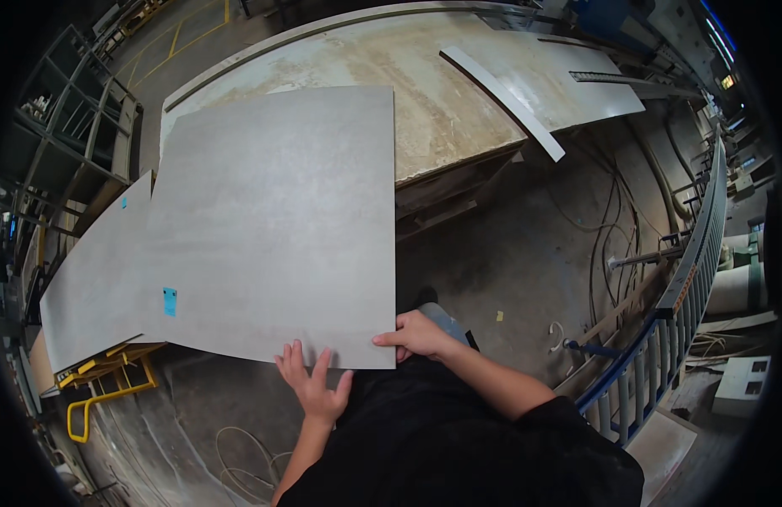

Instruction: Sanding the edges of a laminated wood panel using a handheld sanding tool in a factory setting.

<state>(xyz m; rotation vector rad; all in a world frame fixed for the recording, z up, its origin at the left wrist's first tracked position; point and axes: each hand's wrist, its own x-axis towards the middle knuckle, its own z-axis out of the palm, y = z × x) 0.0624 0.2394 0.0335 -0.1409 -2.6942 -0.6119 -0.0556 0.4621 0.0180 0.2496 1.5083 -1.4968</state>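
Note:
A large flat grey panel (273,211) stretches from close to my body onto the worktable in front. My right hand (418,335) grips its near right corner, thumb on top and the other fingers at the edge and partly hidden. Along the near edge, my left hand (311,384) has its fingers spread, the tips over the panel's surface. A blue label (170,302) is stuck near the panel's lower left. Another grey panel (95,270) with a small blue label (124,203) lies to the left, on a yellow-framed cart (112,393).
The worn, stained worktable (442,110) carries a narrow white strip (509,106) that overhangs its near edge. Cables (615,211) lie on the floor at right, near a blue-and-grey roller conveyor (661,363). A metal-framed rack (78,118) stands far left. A loose hose (239,460) lies lower left.

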